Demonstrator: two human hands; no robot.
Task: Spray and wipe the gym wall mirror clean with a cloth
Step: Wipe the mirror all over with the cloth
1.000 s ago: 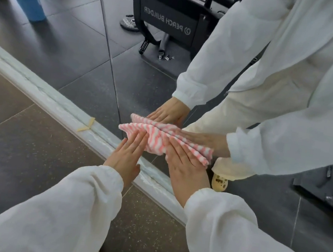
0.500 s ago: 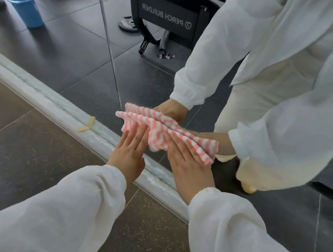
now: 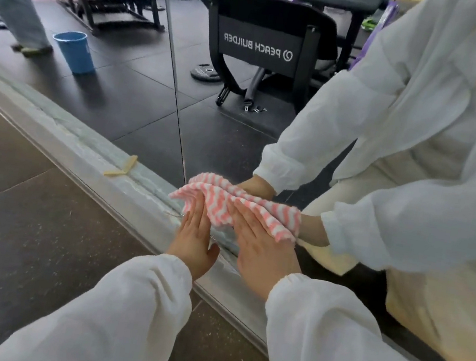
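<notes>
Your left hand (image 3: 195, 237) and right hand (image 3: 260, 246), fingers flat and straight, press a pink-striped cloth (image 3: 237, 208) against the wall mirror (image 3: 137, 102) just above its bottom edge; dark gym flooring (image 3: 21, 224) and a reflected blue bucket (image 3: 74, 51) surround you.

Pink-and-white striped cloth (image 3: 244, 209) at centre; white sleeves (image 3: 122, 312) below; blue bucket (image 3: 74, 51) upper left; dark grey floor (image 3: 21, 224).

Soft, even daylight fills the room, brightest from the windows reflected at the mirror's (image 3: 153, 79) top. Shadows are faint. Wide-angle distortion bends the edges, and the far reflections blur.
</notes>
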